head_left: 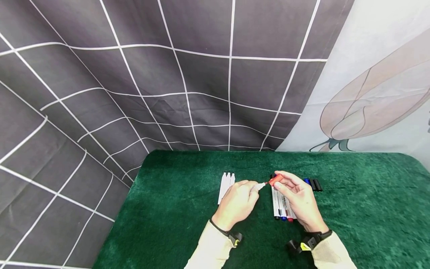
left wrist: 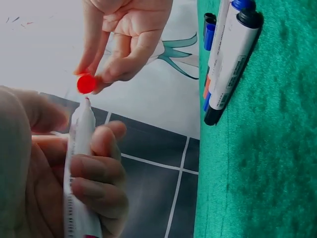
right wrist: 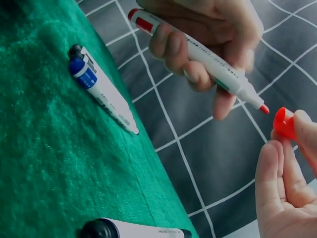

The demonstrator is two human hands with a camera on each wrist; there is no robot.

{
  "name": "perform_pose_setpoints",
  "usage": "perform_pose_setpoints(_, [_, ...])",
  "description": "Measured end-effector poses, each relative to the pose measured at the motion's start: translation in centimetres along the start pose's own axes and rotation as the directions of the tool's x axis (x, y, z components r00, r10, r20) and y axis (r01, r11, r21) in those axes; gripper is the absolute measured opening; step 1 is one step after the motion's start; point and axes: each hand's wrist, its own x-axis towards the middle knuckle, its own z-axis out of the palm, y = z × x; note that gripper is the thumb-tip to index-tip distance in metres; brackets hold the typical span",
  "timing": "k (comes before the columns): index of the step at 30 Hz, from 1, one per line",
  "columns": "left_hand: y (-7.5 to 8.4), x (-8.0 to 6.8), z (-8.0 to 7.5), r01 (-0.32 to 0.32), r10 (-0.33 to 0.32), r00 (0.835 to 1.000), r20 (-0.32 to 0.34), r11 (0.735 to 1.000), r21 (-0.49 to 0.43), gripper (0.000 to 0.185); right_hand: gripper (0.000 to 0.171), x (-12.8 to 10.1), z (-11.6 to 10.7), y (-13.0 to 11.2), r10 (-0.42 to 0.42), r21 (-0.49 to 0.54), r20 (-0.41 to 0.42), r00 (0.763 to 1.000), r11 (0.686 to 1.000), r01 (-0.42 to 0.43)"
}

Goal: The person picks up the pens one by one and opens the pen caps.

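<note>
My left hand (head_left: 249, 189) grips a white marker (left wrist: 81, 163) whose bare red tip (right wrist: 264, 108) points at my right hand. My right hand (head_left: 279, 184) pinches that marker's red cap (head_left: 275, 179) between thumb and fingers, a small gap away from the tip. The wrist views show the cap (left wrist: 86, 83) (right wrist: 285, 122) just off the tip, not touching it. Both hands hover a little above the green cloth table (head_left: 352, 209).
Several capped markers (head_left: 283, 211) lie side by side under my right hand. More white markers (head_left: 226, 185) lie left of my left hand. Loose blue and black caps (head_left: 313, 184) sit to the right. A grid-patterned curtain (head_left: 168, 93) hangs behind the table.
</note>
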Motion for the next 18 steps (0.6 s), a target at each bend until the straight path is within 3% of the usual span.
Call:
perform_pose_setpoints(9, [-0.2,0.0,-0.2,0.055,-0.051,0.994,-0.094,0.997,0.045,0.030,0.041,0.1,-0.8,-0.1,-0.082,-0.197,-0.043,0.996,0.978,0.072])
perform_pose_setpoints(18, [-0.5,0.1,-0.2,0.100,-0.085,0.978,-0.190,0.993,0.069,0.032,0.042,0.2,-1.5,-0.2,-0.061,-0.381,-0.084,0.995,0.924,0.025])
